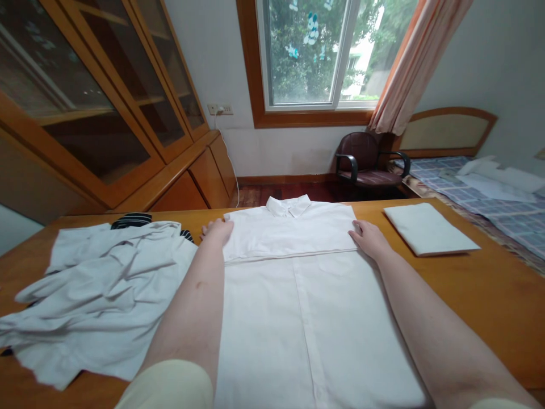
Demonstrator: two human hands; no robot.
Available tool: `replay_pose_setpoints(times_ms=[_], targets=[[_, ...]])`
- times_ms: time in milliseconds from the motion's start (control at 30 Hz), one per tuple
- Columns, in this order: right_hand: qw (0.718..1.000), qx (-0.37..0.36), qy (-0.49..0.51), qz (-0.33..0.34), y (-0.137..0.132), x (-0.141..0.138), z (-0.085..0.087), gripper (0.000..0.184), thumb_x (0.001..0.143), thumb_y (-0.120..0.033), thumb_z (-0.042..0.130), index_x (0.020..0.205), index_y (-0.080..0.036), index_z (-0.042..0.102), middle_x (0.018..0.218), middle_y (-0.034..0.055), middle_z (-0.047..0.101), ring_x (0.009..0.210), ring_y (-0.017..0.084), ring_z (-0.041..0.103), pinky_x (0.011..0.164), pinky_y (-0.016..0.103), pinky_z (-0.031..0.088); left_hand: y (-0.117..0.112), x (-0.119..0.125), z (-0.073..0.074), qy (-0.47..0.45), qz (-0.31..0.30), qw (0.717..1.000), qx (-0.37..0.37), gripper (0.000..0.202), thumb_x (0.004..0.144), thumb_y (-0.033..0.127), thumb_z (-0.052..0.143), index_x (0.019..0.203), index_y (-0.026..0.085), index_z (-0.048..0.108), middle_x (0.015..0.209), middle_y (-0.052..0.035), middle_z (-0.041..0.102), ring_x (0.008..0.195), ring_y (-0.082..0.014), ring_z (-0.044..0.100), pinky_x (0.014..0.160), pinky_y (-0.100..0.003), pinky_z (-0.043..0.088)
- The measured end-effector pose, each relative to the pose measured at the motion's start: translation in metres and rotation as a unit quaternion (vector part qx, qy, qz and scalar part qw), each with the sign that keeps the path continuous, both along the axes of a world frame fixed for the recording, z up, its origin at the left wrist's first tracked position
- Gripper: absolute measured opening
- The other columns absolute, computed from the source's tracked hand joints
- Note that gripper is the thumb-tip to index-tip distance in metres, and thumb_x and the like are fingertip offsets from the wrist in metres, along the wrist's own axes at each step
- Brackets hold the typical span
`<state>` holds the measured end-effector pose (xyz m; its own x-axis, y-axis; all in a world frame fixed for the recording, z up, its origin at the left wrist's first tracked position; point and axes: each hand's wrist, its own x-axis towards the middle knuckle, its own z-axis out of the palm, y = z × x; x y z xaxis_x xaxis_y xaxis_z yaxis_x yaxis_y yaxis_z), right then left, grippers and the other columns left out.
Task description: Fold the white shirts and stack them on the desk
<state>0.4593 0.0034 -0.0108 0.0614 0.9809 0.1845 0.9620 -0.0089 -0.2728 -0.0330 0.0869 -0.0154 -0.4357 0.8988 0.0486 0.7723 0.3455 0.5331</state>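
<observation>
White collared shirt (268, 307) on the wooden desk (489, 307), seen from above the wearer's forearms. The garment lay front up in the middle of the desk, its long axis running from the near side toward the window (306, 57); the collar (289, 206) pointed away from the person, at the far edge of the desk, and the lower part ran out of the bottom of the view. A crosswise edge divided the upper section from the body below, where the button placket (304, 312) followed the long axis, leaning slightly. The left hand (218, 232) touched the left side of the upper section and the right hand (369, 238) the right side, their fingers bent; whether either grip was clamped on the fabric could not be told. To the left, beside the left forearm, lay a rumpled heap of white garments (114, 284), with black-and-white striped cloth (131, 220) showing at its far edge. To the right, apart from the shirt, lay a flat white rectangular piece (430, 228), its near edge slanting.
</observation>
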Motion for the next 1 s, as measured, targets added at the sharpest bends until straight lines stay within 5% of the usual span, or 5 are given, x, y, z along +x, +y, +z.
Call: replay_pose_setpoints(times_ms=[100, 333, 567, 867, 1000], targets=[[1.0, -0.001, -0.005, 0.003, 0.001, 0.001, -0.001, 0.048, 0.086, -0.042, 0.047, 0.123, -0.011, 0.055, 0.123, 0.0163, 0.058, 0.114, 0.029, 0.051, 0.098, 0.04, 0.039, 0.002, 0.009, 0.004, 0.005, 0.067, 0.998, -0.001, 0.042, 0.078, 0.052, 0.051, 0.099, 0.018, 0.066, 0.126, -0.0183, 0.055, 0.128, -0.042, 0.032, 0.098, -0.059, 0.028], [1.0, 0.005, -0.021, -0.001, 0.002, -0.001, -0.001, 0.046, 0.085, -0.041, 0.048, 0.121, -0.013, 0.057, 0.12, 0.0161, 0.06, 0.112, 0.03, 0.052, 0.095, 0.042, 0.04, 0.001, -0.002, 0.008, -0.059, -0.006, 0.996, 0.064, 0.031, 0.075, 0.036, 0.062, 0.101, 0.019, 0.062, 0.101, -0.0093, 0.068, 0.092, -0.0229, 0.062, 0.081, -0.032, 0.047], [1.0, -0.001, -0.019, 0.003, 0.001, 0.0, 0.001, 0.047, 0.085, -0.041, 0.048, 0.121, -0.012, 0.056, 0.12, 0.0161, 0.06, 0.111, 0.03, 0.053, 0.096, 0.041, 0.04, 0.0, -0.013, 0.014, -0.057, -0.004, 0.998, -0.026, 0.038, 0.061, 0.039, 0.074, 0.091, 0.018, 0.066, 0.095, -0.0111, 0.07, 0.086, -0.0269, 0.065, 0.075, -0.034, 0.048], [1.0, -0.011, -0.015, -0.003, 0.001, -0.002, 0.003, 0.049, 0.085, -0.042, 0.048, 0.122, -0.012, 0.056, 0.122, 0.0164, 0.059, 0.113, 0.03, 0.051, 0.097, 0.041, 0.039, 0.0, -0.016, 0.002, -0.133, 0.064, 0.984, 0.099, 0.037, 0.066, 0.019, 0.068, 0.102, 0.019, 0.061, 0.09, -0.0048, 0.07, 0.08, -0.0181, 0.064, 0.073, -0.029, 0.049], [1.0, -0.016, -0.017, -0.005, 0.0, -0.002, 0.003, 0.05, 0.086, -0.043, 0.047, 0.123, -0.011, 0.055, 0.122, 0.0164, 0.059, 0.114, 0.031, 0.05, 0.098, 0.042, 0.038, 0.001, -0.017, 0.002, -0.134, 0.0, 0.987, 0.092, 0.023, 0.074, 0.027, 0.062, 0.096, 0.019, 0.064, 0.091, -0.0051, 0.069, 0.081, -0.0179, 0.064, 0.074, -0.028, 0.049]])
